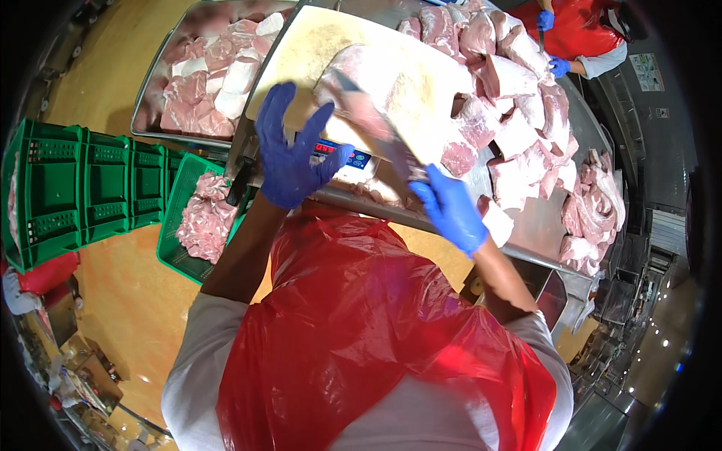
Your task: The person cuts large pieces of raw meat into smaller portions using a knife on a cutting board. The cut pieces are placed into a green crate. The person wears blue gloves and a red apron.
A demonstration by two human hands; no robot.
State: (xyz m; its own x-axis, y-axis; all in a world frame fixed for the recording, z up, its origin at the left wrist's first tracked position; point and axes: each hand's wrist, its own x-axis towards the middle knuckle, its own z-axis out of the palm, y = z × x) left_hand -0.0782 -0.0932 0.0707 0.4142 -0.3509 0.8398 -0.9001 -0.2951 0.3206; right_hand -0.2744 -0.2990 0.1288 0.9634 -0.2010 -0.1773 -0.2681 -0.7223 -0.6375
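Observation:
My right hand [455, 209], in a blue glove, grips a large butcher knife [383, 131] whose blade reaches up and left over a piece of meat. That piece of meat [359, 71], pale with fat on top and pink along its near side, lies on a white cutting board [308, 41]. Whether the blade touches it, I cannot tell. My left hand [293, 154], also blue-gloved, hovers near the board's left front edge with its fingers spread and nothing in them. Just beside those fingers is a small scale [342, 155] with a red lit display, partly covered by the hand.
At the left a metal tub [139, 113] holds cut meat. A green basket [169, 252] of small trimmings stands below it, near green crates [56, 188]. Large meat pieces [519, 120] cover the table's right side. Across it, a person in a red apron [575, 26] holds a tool.

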